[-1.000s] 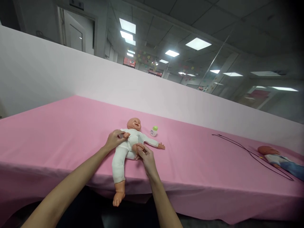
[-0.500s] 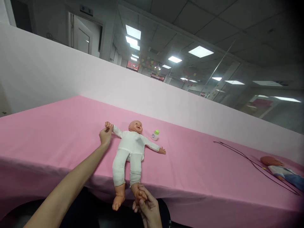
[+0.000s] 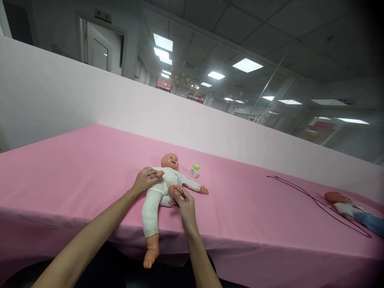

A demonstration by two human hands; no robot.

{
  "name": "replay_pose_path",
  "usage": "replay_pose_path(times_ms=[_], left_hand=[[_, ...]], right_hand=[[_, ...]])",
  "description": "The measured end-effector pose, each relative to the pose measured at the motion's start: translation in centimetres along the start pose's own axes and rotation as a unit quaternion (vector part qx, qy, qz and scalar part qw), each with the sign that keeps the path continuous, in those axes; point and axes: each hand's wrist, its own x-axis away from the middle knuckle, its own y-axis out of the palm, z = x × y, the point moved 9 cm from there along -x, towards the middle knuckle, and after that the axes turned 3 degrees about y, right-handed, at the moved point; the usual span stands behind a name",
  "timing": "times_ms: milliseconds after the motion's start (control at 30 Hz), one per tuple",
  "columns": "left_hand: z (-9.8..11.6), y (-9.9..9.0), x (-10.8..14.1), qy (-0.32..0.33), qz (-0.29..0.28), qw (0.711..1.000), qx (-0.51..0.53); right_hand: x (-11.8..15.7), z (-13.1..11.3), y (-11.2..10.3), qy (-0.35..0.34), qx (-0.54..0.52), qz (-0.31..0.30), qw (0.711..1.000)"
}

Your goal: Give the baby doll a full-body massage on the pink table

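Observation:
A baby doll (image 3: pixel 153 208) in white clothing lies on its back, head toward the wall, one lower leg hanging over the front edge of the pink-covered table (image 3: pixel 237 208). Closed round the doll's arm near its hand, my left hand (image 3: pixel 144 179) holds that arm bent over the chest. My right hand (image 3: pixel 185 200) grips the doll's other foot, raised over its belly with the leg bent. The doll's far arm lies stretched out on the cloth. Beside its head stands a small clear bottle with a green cap (image 3: pixel 195 171).
At the right lie a second doll (image 3: pixel 351 210) in white and blue and a thin dark cable (image 3: pixel 309 195). A white low wall (image 3: pixel 180 124) runs along the back of the table, with glass above it.
My left hand has brought the doll's arm inward over its chest. My right hand has lifted the held foot from the table's edge up to the belly. The view has shifted slightly.

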Motion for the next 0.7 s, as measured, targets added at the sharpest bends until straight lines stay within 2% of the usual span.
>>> replay_pose_path(times_ms=[100,200,300,367,433,567,633,700], left_hand=[[-1.2,-1.5,-0.1,-0.048,0.078,0.996,0.008],[-2.8,-3.8,0.2,-0.109,0.185,0.976,0.026],[-4.3,-6.2,0.9,-0.171,0.264,0.949,-0.017],[-5.0,-7.2,1.3,-0.213,0.266,0.936,-0.089],[-5.6,-7.7,1.6,-0.259,0.238,0.919,-0.178],[-6.2,-8.4,2.2,-0.321,0.190,0.861,-0.346],[-6.3,-8.8,2.5,-0.333,0.184,0.834,-0.399],[-6.7,-8.9,2.6,-0.340,0.173,0.821,-0.426]], right_hand=[[2.8,0.6,-1.0,0.020,-0.014,-0.024,0.999],[7.4,1.9,-3.3,0.037,-0.053,-0.049,0.997],[12.0,4.9,-5.4,0.075,-0.097,-0.104,0.987],[14.5,7.5,-5.7,0.113,-0.139,-0.179,0.967],[16.1,9.9,-5.7,0.148,-0.184,-0.239,0.942],[16.3,13.5,-5.5,0.190,-0.249,-0.264,0.912],[16.0,14.3,-5.0,0.194,-0.274,-0.280,0.899],[16.3,14.5,-4.7,0.196,-0.289,-0.307,0.885]])
